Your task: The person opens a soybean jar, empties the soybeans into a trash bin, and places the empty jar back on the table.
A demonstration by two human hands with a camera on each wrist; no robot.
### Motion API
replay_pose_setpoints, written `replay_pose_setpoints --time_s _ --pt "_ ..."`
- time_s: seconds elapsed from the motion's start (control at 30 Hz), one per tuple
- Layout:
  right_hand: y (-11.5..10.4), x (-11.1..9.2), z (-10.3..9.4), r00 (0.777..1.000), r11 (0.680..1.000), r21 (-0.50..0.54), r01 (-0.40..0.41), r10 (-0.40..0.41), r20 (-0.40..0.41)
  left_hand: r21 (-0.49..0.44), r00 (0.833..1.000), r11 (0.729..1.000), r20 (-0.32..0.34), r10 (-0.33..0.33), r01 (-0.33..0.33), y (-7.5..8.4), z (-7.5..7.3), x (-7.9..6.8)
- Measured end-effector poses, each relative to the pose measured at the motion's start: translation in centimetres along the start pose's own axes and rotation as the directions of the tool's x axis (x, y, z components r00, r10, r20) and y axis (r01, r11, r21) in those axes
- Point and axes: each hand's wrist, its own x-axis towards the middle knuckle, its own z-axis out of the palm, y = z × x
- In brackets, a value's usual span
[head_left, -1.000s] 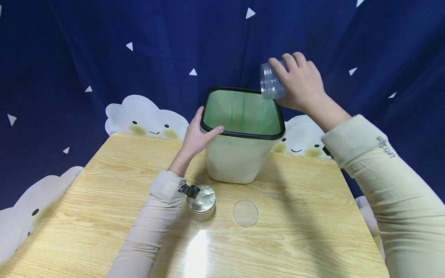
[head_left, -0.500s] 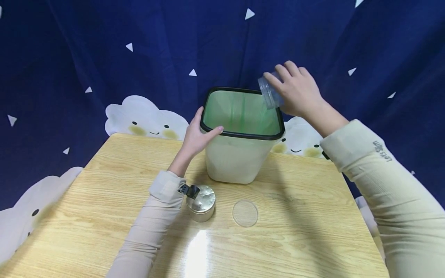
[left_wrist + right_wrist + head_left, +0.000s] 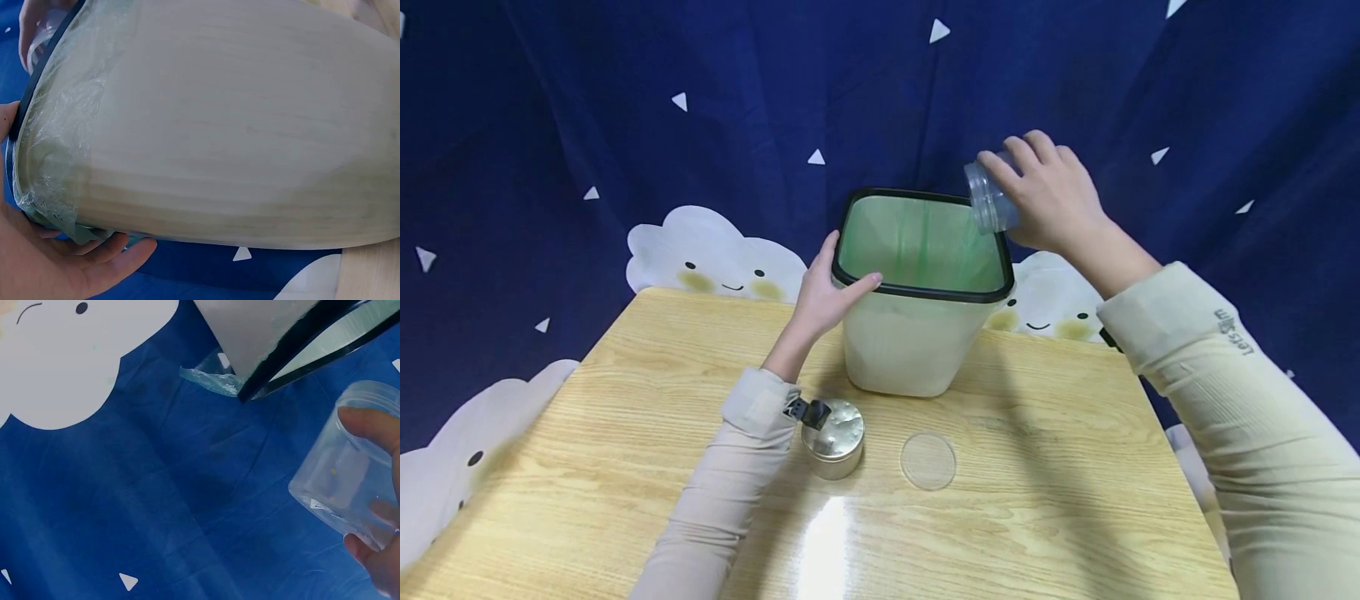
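My right hand (image 3: 1052, 196), in the upper right of the frame, holds the clear jar (image 3: 988, 200), fingers curled over its wall and the thumb round the other side. The jar lies on its side with a slight dip, its threaded mouth facing left over the back right corner of the bin (image 3: 917, 342), which stands near the centre. My left hand (image 3: 823, 296) is spread wide round the bin's left front corner, thumb across the black rim and fingers along the outside, holding it steady. A thin green liner (image 3: 880, 233) covers the inside.

I take this to be the step of emptying the jar into the bin. From the right wrist the jar looks all but clear, save a tiny yellowish speck I can't identify. I'd say the next move calls for bringing the mouth further in over the opening and tipping or shaking it steeper, with the bin braced. After that the jar could come upright onto the desk (image 3: 662, 400), beside the clear disc (image 3: 928, 460) and the silver-topped tin (image 3: 837, 450) at lower centre.
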Motion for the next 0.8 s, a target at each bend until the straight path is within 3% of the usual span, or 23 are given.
replay_pose_setpoints --time_s 0.17,0.33,0.8 --pt "0.0 -0.2 0.0 1.000 1.000 -0.006 0.010 -0.010 -0.002 0.001 1.000 1.000 -0.004 0.002 -0.002 0.0 0.0 0.0" --pt "0.0 -0.3 -0.3 0.999 1.000 0.000 -0.031 0.031 -0.016 -0.006 1.000 1.000 -0.002 0.003 -0.003 0.0 0.1 0.0" --pt "1.0 -3.4 -0.5 0.984 0.998 0.054 -0.039 0.047 -0.170 -0.008 1.000 1.000 0.013 -0.009 0.009 -0.3 0.0 0.3"
